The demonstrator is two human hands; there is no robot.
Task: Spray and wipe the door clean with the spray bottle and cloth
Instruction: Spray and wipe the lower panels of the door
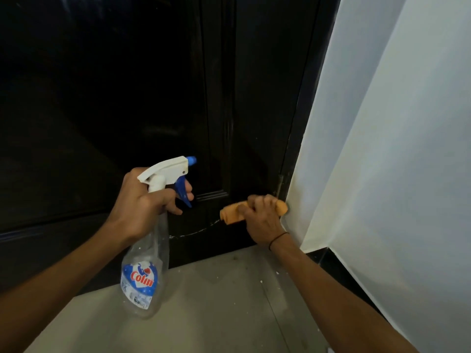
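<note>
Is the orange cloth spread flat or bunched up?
Bunched: the orange cloth is rolled into a wad, gripped by the right hand against the dark door.

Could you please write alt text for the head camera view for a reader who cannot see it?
The right hand presses an orange cloth against the bottom of a dark door near a white wall, while the left hand holds a clear spray bottle.

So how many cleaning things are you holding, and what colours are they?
Clear spray bottle, in the left hand: 1
Orange cloth, in the right hand: 1
Total: 2
</note>
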